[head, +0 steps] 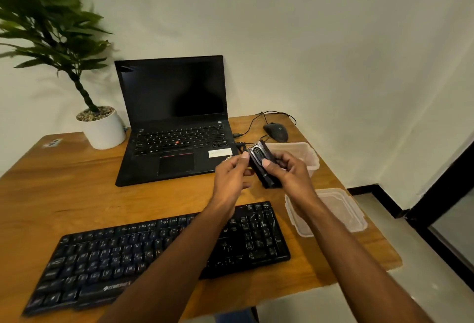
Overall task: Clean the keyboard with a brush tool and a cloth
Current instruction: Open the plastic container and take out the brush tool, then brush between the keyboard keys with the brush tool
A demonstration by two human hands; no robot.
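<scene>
A black external keyboard (pixel 107 261) lies along the near edge of the wooden table, partly hidden under my forearms. Above the table, right of the laptop, both hands hold a black oblong brush tool (pixel 261 163). My right hand (pixel 287 171) grips its right side, thumb on the front face. My left hand (pixel 230 176) pinches its upper left edge with thumb and fingers. No bristles show. I see no cloth.
An open black laptop (pixel 174 122) stands at the back, with a potted plant (pixel 102 127) to its left. A wired mouse (pixel 276 131) sits at the back right. A clear plastic box (pixel 305 153) is behind my hands, and its lid (pixel 341 210) lies right of the keyboard.
</scene>
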